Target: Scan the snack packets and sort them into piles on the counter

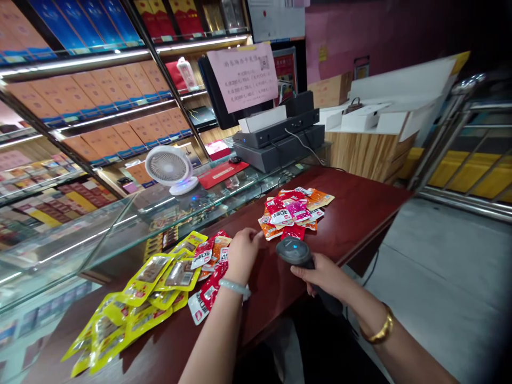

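My right hand (320, 274) is wrapped round the grip of a dark barcode scanner (295, 250); a blue light glows on its top. My left hand (245, 250), wearing a pale bangle, hovers by the near left edge of a pile of red, orange and pink snack packets (294, 210). Its fingers are loosely bent and slightly apart, and nothing shows in them. Left of that wrist lie more red and orange snack packets (210, 285), partly hidden by the forearm. Beside these is a heap of yellow snack packets (148, 288) with clear windows.
Everything lies on a dark red counter (352, 205). Behind it are a glass display case (120, 224), a white fan (170, 165) and a black checkout machine (276, 136) with a pink notice. Boxed goods fill shelves at left. A metal railing (460, 149) stands at right.
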